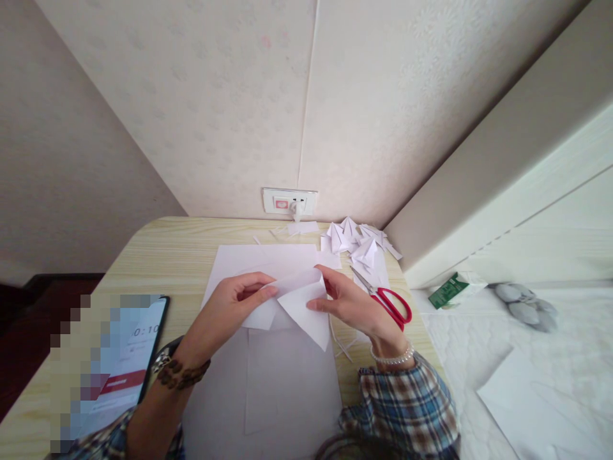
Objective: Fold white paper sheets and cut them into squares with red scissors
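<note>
Between my two hands is a folded piece of white paper (302,308), held a little above the table. My left hand (239,297) pinches its left edge between thumb and fingers. On the other side my right hand (342,299) grips the right part, thumb in front and fingers behind. One flap hangs down toward a point at the lower right. Below it lie larger white sheets (292,396). Scissors with red handles (393,308) rest beside my right wrist, their blades pointing to the upper left.
Several folded paper shapes (352,235) are piled at the table's back right corner. A phone (136,358) lies at the left. A wall socket (290,202) holds a white plug. On the quilted surface at right are a green carton (450,291) and a grey soft object (524,306).
</note>
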`<state>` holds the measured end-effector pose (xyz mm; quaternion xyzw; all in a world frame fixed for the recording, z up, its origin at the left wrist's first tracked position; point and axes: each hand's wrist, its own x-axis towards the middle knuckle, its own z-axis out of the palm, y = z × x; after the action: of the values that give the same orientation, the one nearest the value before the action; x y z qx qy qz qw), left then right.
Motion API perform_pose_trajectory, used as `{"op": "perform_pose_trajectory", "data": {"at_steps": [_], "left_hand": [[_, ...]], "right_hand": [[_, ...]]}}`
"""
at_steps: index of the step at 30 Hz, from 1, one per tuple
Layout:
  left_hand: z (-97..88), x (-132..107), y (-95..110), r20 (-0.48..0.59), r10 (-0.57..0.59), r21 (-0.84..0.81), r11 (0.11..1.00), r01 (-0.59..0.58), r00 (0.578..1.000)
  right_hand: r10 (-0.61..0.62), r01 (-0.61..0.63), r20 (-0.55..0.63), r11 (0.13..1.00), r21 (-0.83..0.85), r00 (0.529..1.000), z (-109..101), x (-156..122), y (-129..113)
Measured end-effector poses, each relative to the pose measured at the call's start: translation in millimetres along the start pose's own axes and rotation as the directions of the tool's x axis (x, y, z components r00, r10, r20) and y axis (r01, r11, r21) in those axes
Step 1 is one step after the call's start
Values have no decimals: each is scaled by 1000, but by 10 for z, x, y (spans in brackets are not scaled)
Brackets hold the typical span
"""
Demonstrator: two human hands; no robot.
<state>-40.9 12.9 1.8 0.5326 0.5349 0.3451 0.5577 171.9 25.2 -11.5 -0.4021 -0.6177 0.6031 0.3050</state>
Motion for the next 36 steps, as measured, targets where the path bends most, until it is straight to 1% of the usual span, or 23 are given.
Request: {"op": "perform_pose_trajectory", "data": {"at_steps": [2,4,7,9,11,13,16,18,20,21,23,25,27,29,30,33,36], "left_hand": [[2,2,-6,8,-7,-21,1000,7,1000],[11,3,-7,-25,-12,-78,997,10,1000],[30,3,1,-132,1,-185,982,-26,991],[43,3,8,-205,7,-230,972,-55,979],[54,2,14,-238,-1,-267,962,-64,971],[63,-2,20,-210,-25,-315,948,-44,977],[65,-15,23,-106,-52,-369,930,9,993],[61,-31,19,-47,-43,-377,926,23,998],[56,-51,9,-4,-27,-373,928,23,1000],[54,-61,3,9,-19,-369,929,21,1000],[53,-78,-12,19,0,-364,931,7,1000],[55,-85,-24,13,22,-363,932,-15,1000],[56,-82,-33,3,36,-359,933,-32,999],[56,-73,-36,-14,34,-343,939,-37,999],[55,-69,-36,-25,31,-331,943,-37,999],[56,-62,-32,-52,32,-280,959,-46,998],[63,-65,-35,-148,84,-172,979,-109,985]], "right_hand": [[-18,18,-14,999,51,1000,20,5,-15],[-38,43,-77,997,66,996,46,12,-37],[-98,89,-214,995,-49,972,87,15,-79],[-175,149,-250,981,-122,952,115,7,-115],[-269,224,-256,955,-193,929,138,-6,-153],[-364,279,-278,912,-301,889,151,-18,-180],[-476,302,-352,842,-446,806,127,-37,-174],[-521,320,-415,827,-462,746,81,-54,-145],[-538,357,-453,831,-426,711,26,-75,-117],[-535,374,-447,836,-402,717,2,-87,-110],[-515,397,-405,852,-342,756,-30,-108,-118],[-490,415,-325,867,-275,809,-39,-124,-150],[-486,446,-221,870,-210,845,-38,-132,-193],[-499,477,-135,864,-163,856,-41,-135,-226],[-505,487,-113,860,-149,856,-47,-135,-234],[-504,487,-118,861,-147,855,-71,-132,-217],[-488,453,-210,870,-194,847,-80,-120,-154]]}}
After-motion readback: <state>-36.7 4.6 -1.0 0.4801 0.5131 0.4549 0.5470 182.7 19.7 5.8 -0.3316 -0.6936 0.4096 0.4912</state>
